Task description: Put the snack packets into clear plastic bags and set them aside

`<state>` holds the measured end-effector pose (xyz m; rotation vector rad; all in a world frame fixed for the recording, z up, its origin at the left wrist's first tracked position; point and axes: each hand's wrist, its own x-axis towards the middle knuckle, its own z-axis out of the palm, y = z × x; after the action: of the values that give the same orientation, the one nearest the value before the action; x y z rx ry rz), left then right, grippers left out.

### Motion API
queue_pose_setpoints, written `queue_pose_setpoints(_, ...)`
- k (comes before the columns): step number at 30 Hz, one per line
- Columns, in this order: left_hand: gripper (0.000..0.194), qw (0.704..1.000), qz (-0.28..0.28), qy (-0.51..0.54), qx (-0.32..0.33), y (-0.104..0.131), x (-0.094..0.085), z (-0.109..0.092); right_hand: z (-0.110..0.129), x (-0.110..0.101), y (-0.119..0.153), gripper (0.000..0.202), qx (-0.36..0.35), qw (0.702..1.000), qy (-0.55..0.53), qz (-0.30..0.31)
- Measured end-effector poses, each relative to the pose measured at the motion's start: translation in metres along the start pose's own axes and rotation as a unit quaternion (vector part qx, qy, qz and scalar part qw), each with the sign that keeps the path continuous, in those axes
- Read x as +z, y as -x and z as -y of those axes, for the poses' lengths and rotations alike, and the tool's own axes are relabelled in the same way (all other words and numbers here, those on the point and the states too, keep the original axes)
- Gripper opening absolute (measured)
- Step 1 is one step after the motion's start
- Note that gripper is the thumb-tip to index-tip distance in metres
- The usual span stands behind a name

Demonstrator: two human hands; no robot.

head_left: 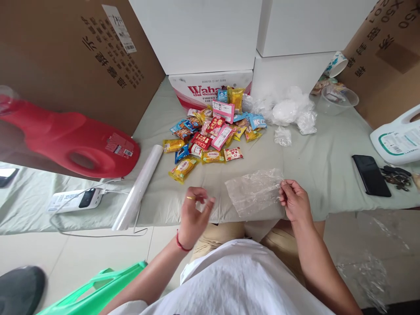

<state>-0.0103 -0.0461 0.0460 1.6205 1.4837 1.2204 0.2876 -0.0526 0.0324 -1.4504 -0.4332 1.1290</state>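
My right hand (294,200) pinches the right edge of a clear plastic bag (252,190) that lies flat on the grey-green cloth (311,162) near its front edge. My left hand (194,214) hovers to the left of the bag with fingers loosely curled and apart, holding nothing; it wears a ring and a red wrist band. Beyond the bag lies a pile of several small snack packets (213,133) in yellow, red, pink and blue.
A roll of clear film (139,188) lies left of the snacks, beside a red jug (72,140) and a power strip (74,200). Crumpled plastic bags (288,111), a clear bowl (337,99), a phone (370,175), keys (397,177) and a white jug (398,138) sit right. Cardboard boxes (72,57) stand behind.
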Motion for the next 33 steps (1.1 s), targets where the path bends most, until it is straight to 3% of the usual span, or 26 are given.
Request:
queue_pose_setpoints(3, 0.050, 0.961, 0.063, -0.088, 0.254, 0.019, 0.035, -0.025, 0.008, 0.014, 0.011, 0.047, -0.003, 1.000, -0.014, 0.017)
queue_pose_setpoints(5, 0.051, 0.923, 0.073, -0.147, 0.348, 0.023, 0.065, -0.034, 0.016, 0.021, 0.018, 0.045, -0.008, 0.999, -0.028, 0.021)
queue_pose_setpoints(6, 0.043, 0.914, 0.070, -0.175, 0.359, 0.021, 0.077, -0.035, 0.021, 0.022, 0.021, 0.044, -0.009, 0.999, -0.037, 0.025)
queue_pose_setpoints(9, 0.014, 0.937, 0.084, -0.171, 0.294, 0.007, 0.099, -0.032, 0.033, 0.015, 0.027, 0.043, -0.018, 0.996, -0.075, 0.041)
queue_pose_setpoints(13, 0.030, 0.991, 0.116, -0.005, 0.068, -0.015, 0.100, -0.027, 0.030, 0.001, 0.030, 0.042, -0.051, 0.993, -0.103, 0.026)
queue_pose_setpoints(15, 0.032, 0.991, 0.106, 0.075, -0.034, -0.020, 0.099, -0.027, 0.018, 0.004, 0.033, 0.040, -0.053, 0.995, -0.086, 0.027)
queue_pose_setpoints(18, 0.035, 0.978, 0.092, 0.157, -0.098, -0.018, 0.102, -0.031, -0.001, 0.024, 0.039, 0.047, -0.026, 0.997, -0.034, 0.070)
queue_pose_setpoints(21, 0.039, 0.966, 0.101, 0.208, -0.112, -0.013, 0.105, -0.035, -0.011, 0.048, 0.041, 0.059, 0.013, 0.992, -0.004, 0.126)
queue_pose_setpoints(24, 0.040, 0.954, 0.098, 0.249, -0.133, -0.014, 0.102, -0.037, -0.014, 0.058, 0.033, 0.049, 0.036, 0.985, -0.015, 0.169)
queue_pose_setpoints(28, 0.035, 0.951, 0.047, 0.253, -0.171, -0.025, 0.089, -0.031, -0.013, 0.049, 0.022, 0.038, -0.002, 0.991, -0.044, 0.123)
queue_pose_setpoints(30, 0.029, 0.978, 0.020, 0.173, -0.117, -0.027, 0.084, -0.028, -0.010, 0.043, 0.024, 0.037, -0.009, 0.993, -0.048, 0.106)
queue_pose_setpoints(33, 0.023, 0.994, 0.066, 0.015, 0.081, -0.020, 0.082, -0.032, -0.005, 0.043, 0.035, 0.042, 0.011, 0.984, -0.042, 0.173)
